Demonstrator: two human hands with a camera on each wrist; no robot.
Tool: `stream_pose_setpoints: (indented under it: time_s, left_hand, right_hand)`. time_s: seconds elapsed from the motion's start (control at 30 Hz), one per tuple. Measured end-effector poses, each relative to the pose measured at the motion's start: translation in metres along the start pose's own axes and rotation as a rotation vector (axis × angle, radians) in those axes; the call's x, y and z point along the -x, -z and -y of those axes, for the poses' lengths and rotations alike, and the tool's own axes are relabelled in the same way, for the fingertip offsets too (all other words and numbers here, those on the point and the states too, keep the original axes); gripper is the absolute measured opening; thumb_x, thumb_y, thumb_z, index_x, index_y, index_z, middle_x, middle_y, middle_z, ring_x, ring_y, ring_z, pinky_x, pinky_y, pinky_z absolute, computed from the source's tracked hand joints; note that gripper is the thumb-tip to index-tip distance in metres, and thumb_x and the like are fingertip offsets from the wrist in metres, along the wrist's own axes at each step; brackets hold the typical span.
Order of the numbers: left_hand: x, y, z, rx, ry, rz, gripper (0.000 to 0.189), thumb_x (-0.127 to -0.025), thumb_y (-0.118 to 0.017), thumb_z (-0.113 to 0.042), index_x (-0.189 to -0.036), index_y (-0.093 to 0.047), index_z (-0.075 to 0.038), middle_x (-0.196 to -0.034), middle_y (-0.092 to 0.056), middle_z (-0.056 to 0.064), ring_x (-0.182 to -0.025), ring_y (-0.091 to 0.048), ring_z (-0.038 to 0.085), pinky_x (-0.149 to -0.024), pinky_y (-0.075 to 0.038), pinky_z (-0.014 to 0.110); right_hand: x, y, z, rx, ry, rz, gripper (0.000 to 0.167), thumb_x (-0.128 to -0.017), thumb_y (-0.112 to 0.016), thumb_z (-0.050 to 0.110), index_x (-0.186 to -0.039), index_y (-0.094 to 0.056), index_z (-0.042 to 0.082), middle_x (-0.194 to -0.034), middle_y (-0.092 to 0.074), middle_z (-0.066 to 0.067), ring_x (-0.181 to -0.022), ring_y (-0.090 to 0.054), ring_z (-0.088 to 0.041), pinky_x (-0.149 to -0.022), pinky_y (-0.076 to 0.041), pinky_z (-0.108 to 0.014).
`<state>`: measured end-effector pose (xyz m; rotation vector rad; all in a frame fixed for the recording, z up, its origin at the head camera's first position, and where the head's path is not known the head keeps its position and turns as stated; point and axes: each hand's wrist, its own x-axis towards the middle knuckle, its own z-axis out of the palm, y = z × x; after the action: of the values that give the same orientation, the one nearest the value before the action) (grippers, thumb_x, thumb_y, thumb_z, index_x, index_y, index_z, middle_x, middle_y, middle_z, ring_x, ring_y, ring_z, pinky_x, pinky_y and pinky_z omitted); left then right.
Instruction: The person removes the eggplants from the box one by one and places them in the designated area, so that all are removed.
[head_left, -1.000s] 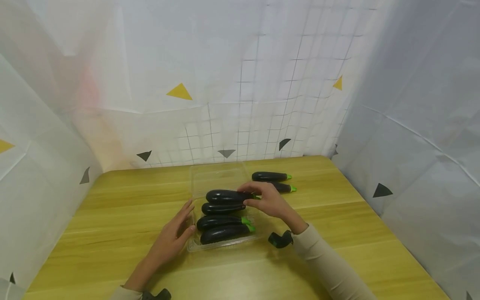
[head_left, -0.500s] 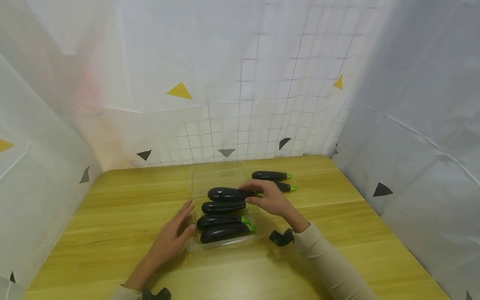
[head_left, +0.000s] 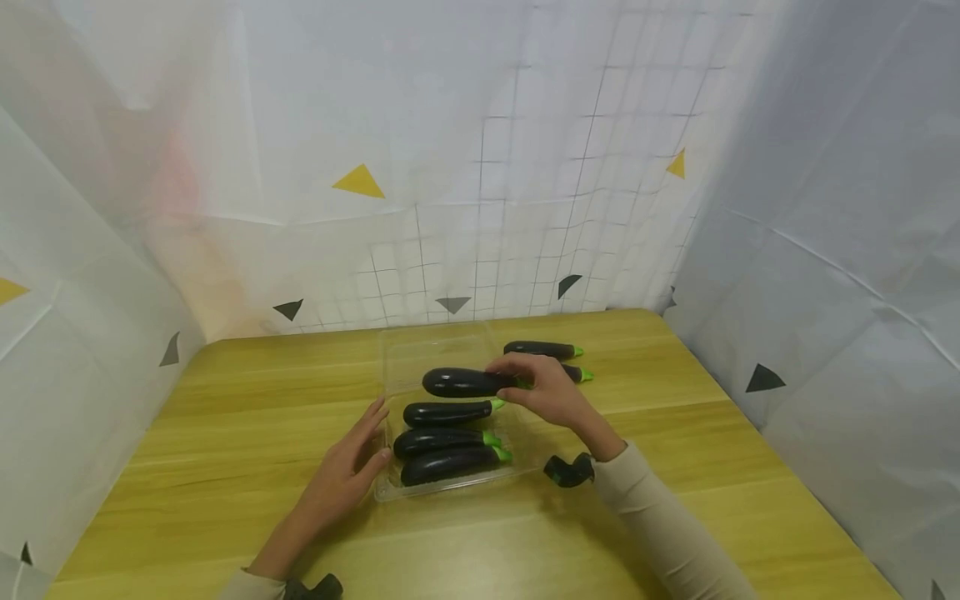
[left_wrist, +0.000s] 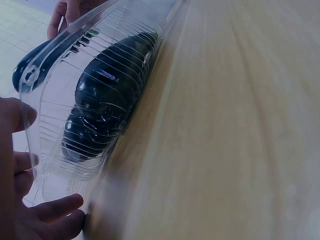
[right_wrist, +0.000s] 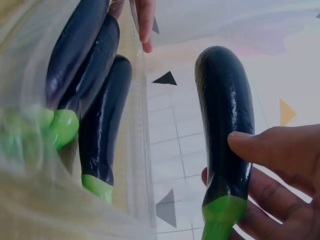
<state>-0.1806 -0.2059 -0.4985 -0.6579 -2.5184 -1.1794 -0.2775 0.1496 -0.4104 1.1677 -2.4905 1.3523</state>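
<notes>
My right hand (head_left: 551, 393) pinches a dark purple eggplant (head_left: 459, 382) near its green stem end, between thumb and fingers. In the right wrist view this eggplant (right_wrist: 225, 110) is held up, apart from the clear plastic container (head_left: 442, 491). Three more eggplants (head_left: 446, 414) lie side by side in the container, stems to the right. At the container's left wall, my left hand (head_left: 345, 467) rests with extended fingers. The left wrist view shows its fingertips (left_wrist: 65, 207) against and beside the ribbed plastic wall.
The container's hinged lid (head_left: 431, 354) lies folded back behind it. Two eggplants (head_left: 538, 349) lie on the wooden table (head_left: 247, 467) at the back right, one partly hidden by my right hand. White sheeting (head_left: 450, 167) rises behind the table and along both sides.
My right hand has lifted the eggplant up and slightly to the right, away from the three in the container. The left hand has stayed in place.
</notes>
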Motion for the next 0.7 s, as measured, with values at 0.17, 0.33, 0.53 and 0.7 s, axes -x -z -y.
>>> stream_pose_setpoints:
  time_s: [0.17, 0.33, 0.53, 0.7]
  left_hand:
    - [0.000, 0.000, 0.001, -0.014, -0.014, -0.001, 0.062, -0.106, -0.063, -0.020, -0.161, -0.039, -0.009, -0.169, -0.030, 0.006, -0.132, -0.058, 0.028, -0.109, -0.041, 0.058]
    - [-0.001, 0.002, 0.001, -0.013, -0.038, -0.011, 0.061, -0.106, -0.063, -0.017, -0.161, -0.039, -0.007, -0.167, -0.032, 0.011, -0.129, -0.059, 0.033, -0.107, -0.042, 0.064]
    - [-0.001, 0.003, 0.002, -0.005, -0.037, -0.012, 0.061, -0.105, -0.064, -0.016, -0.160, -0.040, -0.005, -0.167, -0.032, 0.012, -0.129, -0.060, 0.031, -0.108, -0.040, 0.064]
    - [-0.001, 0.001, 0.004, 0.001, -0.024, -0.006, 0.062, -0.105, -0.065, -0.017, -0.161, -0.040, -0.007, -0.167, -0.032, 0.010, -0.130, -0.059, 0.030, -0.108, -0.042, 0.060]
  right_hand:
    - [0.006, 0.008, -0.005, -0.023, 0.004, -0.023, 0.036, -0.093, -0.078, 0.003, -0.128, -0.073, 0.008, -0.124, -0.071, -0.003, -0.113, -0.067, -0.022, -0.093, -0.057, -0.044]
    - [0.011, 0.016, -0.011, -0.015, -0.042, -0.052, 0.036, -0.093, -0.078, 0.003, -0.128, -0.073, 0.010, -0.126, -0.070, -0.003, -0.112, -0.067, -0.022, -0.092, -0.057, -0.044]
    - [0.016, 0.025, -0.013, -0.002, -0.083, -0.072, 0.036, -0.092, -0.079, 0.001, -0.127, -0.073, 0.007, -0.126, -0.070, -0.008, -0.112, -0.067, -0.027, -0.093, -0.057, -0.048]
    - [0.020, 0.031, -0.014, 0.013, -0.094, -0.086, 0.035, -0.092, -0.079, 0.002, -0.126, -0.073, 0.007, -0.125, -0.070, -0.009, -0.113, -0.067, -0.029, -0.094, -0.057, -0.049]
